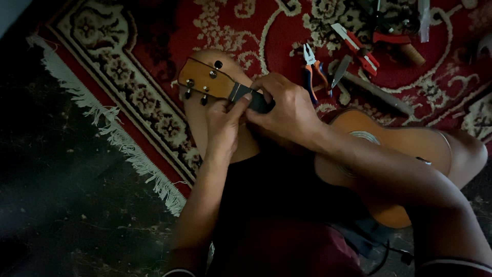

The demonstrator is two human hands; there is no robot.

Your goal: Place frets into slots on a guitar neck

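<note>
A small wooden guitar-like instrument lies across my lap. Its headstock (205,82) with tuning pegs points to the upper left, and its rounded orange body (405,141) rests at the right. My left hand (223,125) grips the dark neck (256,102) from below, thumb pressed on the fretboard near the nut. My right hand (287,107) closes over the neck just beside it, fingers wrapped over the top. Both hands touch each other at the neck.
A red patterned carpet (154,61) with a white fringe covers the floor; dark bare floor (61,195) lies to the left. Pliers with orange-blue handles (313,69), a red-handled cutter (361,51), a hammer (376,92) and other tools lie on the carpet above my hands.
</note>
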